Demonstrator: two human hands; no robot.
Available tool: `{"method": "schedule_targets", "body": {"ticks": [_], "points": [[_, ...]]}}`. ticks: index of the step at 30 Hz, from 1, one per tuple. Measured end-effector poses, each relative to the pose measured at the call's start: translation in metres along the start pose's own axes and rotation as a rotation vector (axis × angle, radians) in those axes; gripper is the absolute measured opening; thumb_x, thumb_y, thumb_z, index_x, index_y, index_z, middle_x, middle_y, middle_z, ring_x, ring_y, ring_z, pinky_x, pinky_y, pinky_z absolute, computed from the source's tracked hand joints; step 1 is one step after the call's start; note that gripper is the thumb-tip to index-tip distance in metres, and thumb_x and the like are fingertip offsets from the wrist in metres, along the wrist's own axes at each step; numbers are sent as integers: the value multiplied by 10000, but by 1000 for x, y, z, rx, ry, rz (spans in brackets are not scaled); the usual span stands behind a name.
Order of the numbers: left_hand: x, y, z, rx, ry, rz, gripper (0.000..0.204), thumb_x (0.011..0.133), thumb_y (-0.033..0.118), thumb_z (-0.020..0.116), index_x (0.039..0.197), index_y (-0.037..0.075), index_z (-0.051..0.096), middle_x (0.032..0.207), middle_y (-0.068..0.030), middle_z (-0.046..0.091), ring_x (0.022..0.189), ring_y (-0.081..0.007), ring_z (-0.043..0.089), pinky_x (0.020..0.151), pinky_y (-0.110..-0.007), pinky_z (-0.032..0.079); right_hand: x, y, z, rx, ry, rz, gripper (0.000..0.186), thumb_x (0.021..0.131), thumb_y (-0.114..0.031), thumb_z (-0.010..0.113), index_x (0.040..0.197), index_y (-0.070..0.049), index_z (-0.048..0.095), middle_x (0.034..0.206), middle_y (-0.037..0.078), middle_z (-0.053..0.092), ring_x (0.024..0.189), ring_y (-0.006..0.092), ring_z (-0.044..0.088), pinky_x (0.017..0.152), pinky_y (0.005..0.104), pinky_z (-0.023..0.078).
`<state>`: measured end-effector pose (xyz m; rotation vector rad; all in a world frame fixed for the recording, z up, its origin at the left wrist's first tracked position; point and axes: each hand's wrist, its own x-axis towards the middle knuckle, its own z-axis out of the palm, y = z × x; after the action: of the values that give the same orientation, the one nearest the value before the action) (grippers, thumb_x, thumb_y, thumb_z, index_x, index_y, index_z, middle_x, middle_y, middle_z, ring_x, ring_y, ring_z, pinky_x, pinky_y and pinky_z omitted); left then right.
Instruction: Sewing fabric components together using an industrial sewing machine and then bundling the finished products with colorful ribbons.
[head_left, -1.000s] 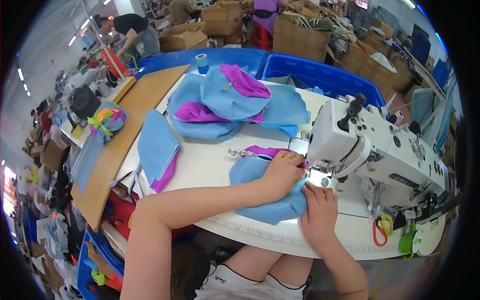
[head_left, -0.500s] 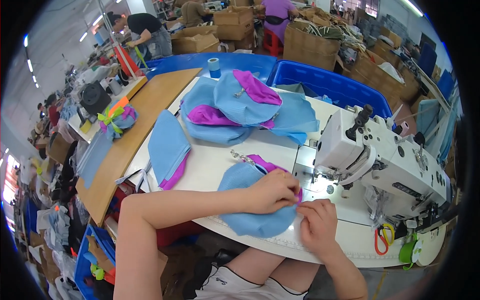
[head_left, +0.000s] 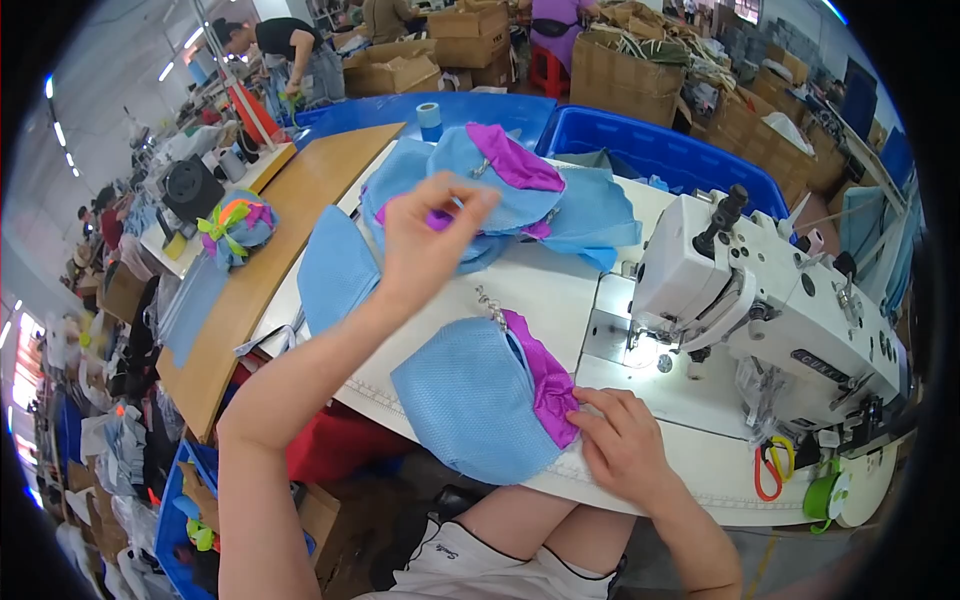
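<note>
A sewn blue mesh fabric pouch (head_left: 470,400) with a purple side panel lies near the table's front edge. At its top is a silvery metal chain (head_left: 490,305). My right hand (head_left: 625,440) pinches the purple panel at its right edge, fingers and thumb closed on it. Raised above the table, my left hand (head_left: 425,245) is off the pouch and in front of a pile of similar blue and purple pieces (head_left: 520,205). Its fingers are curled; the tips are blurred, so whether they hold anything cannot be seen.
A white sewing machine (head_left: 770,310) stands at the right with its needle area lit. Scissors (head_left: 773,468) and a green spool (head_left: 825,495) sit at the right edge. A folded blue piece (head_left: 335,265) lies left. Behind are a blue bin (head_left: 670,150) and a tape roll (head_left: 428,120).
My left hand has let go of the pouch and risen up and left over the table. The pouch has turned and shifted left, showing more purple. My right hand keeps its pinch.
</note>
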<state>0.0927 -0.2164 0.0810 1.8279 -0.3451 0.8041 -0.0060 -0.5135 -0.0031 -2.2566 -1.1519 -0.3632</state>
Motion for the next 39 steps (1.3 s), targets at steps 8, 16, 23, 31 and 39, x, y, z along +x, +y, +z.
{"method": "schedule_targets", "body": {"ticks": [8,16,23,31,39], "points": [[-31,-42,-31,301,-498,-569,478,923,464,694,819,-3,714,721,-67,666,644,-109,549,618,-303,463,0,-1,-2,1,-12,-4,383,702,2,680,1078,-67,680,1233,86,643,989,276,621,814,389,505],[-47,-18,-25,3,-973,-785,485,789,369,846,1009,-19,653,886,-89,680,834,-172,628,767,-327,505,-3,-4,1,103,-68,-123,352,698,-34,696,1040,-116,720,1154,68,675,884,266,639,743,367,514],[-52,-43,12,-53,-1192,-513,348,785,150,834,1015,6,615,943,-49,670,865,-114,596,752,-286,495,15,-19,-10,286,71,-106,274,723,-14,732,989,-75,711,972,49,708,809,257,657,721,353,536],[-58,-66,-4,-370,-1124,-655,358,766,85,851,1027,1,620,946,-31,693,876,-83,618,793,-246,501,191,3,4,143,464,96,211,883,-93,658,1085,-35,666,1162,141,652,1113,320,610,978,405,461],[-69,-74,3,-562,-1010,-548,358,764,114,858,991,-13,612,930,-46,688,882,-87,617,788,-255,508,329,90,71,-266,166,490,334,803,-291,736,1074,-96,720,1151,125,645,1110,369,587,990,478,446]]}}
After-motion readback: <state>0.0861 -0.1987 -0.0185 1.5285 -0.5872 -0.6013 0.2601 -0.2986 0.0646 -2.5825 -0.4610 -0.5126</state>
